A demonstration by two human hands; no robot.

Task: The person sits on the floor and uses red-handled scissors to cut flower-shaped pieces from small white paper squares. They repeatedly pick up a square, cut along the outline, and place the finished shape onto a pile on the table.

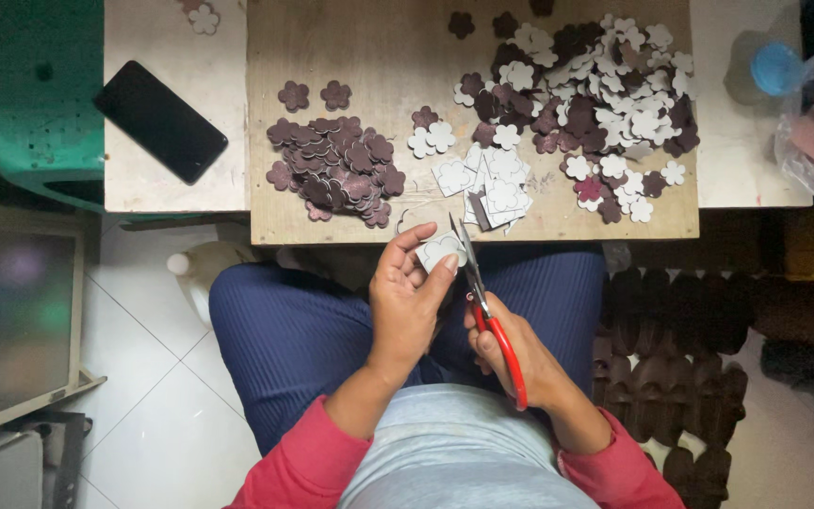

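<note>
The left hand (pixel 409 300) pinched a white flower cutout (pixel 440 250) by its edge over the lap, just below the bench (pixel 350 57); the right hand (pixel 511 353) gripped red scissors (pixel 487 306), blades at it. The piece looked light, thin, bendable, best held near its rim

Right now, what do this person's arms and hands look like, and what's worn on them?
Both hands, the left hand and the right hand, are bare: no gloves, and no rings or watch that I can make out. The fingers are uncovered too. Pinkish-red sleeves are pushed up, leaving both forearms bare.
</note>
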